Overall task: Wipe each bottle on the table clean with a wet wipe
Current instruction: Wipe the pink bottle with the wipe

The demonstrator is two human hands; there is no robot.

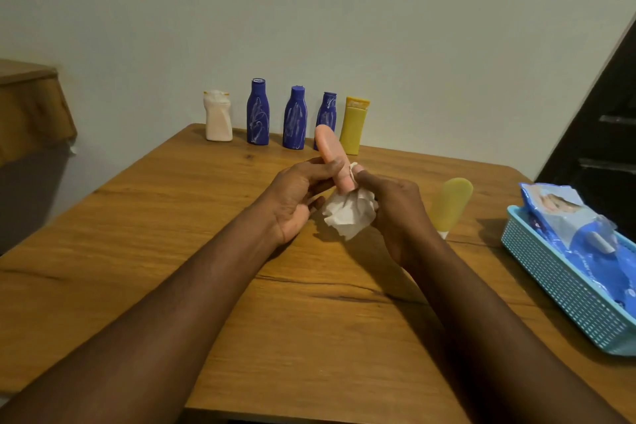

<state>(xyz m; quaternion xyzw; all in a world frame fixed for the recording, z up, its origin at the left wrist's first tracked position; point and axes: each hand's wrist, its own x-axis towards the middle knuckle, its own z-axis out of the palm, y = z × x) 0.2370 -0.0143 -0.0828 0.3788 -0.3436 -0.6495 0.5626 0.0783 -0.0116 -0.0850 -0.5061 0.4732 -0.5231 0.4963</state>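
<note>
Grips pink bottle w/ L hand, fingers curled round its lower half, above table centre, top tilted toward back row. Pinches crumpled wet wipe w/ R hand against bottle's bottom end; rest of wipe bunched between both palms. Along back edge by wall, L to R: white bottle, tall blue bottle, mid blue bottle, third blue bottle partly behind pink one, yellow bottle; blues w/ white smears. Just R of R hand: pale yellow tube, white cap at bottom. At R edge: teal basket w/ wipes pack inside. Bare wood L of & in front of hands; L & near edges well apart from them.
</note>
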